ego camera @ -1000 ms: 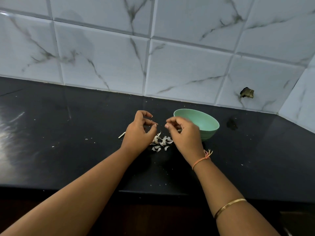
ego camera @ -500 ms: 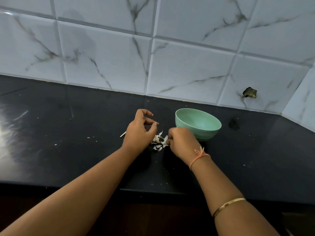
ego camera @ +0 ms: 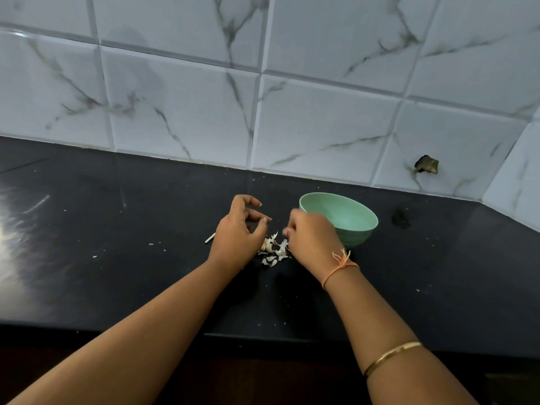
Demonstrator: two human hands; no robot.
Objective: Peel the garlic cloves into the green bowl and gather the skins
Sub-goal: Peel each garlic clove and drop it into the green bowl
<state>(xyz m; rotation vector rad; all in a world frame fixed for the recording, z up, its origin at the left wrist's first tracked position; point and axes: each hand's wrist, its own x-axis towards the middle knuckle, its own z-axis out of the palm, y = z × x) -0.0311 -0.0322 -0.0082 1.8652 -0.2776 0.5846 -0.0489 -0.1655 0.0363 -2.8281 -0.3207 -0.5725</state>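
Garlic skins point(ego camera: 274, 252) between left hand point(ego camera: 236, 238), right hand point(ego camera: 312, 238)

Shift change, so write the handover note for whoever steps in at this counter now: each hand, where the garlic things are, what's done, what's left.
Left hand: loosely curled above the counter, nothing visible in it.
Right hand: fingers curled down at the garlic skins; blurred, hold unconfirmed.
Green bowl: upright, right of the skins; no cloves in its visible interior.
Done: skins lie in a loose pile between the hands.
Left: check the pile for unpeeled cloves, then gather skins and stray flecks.
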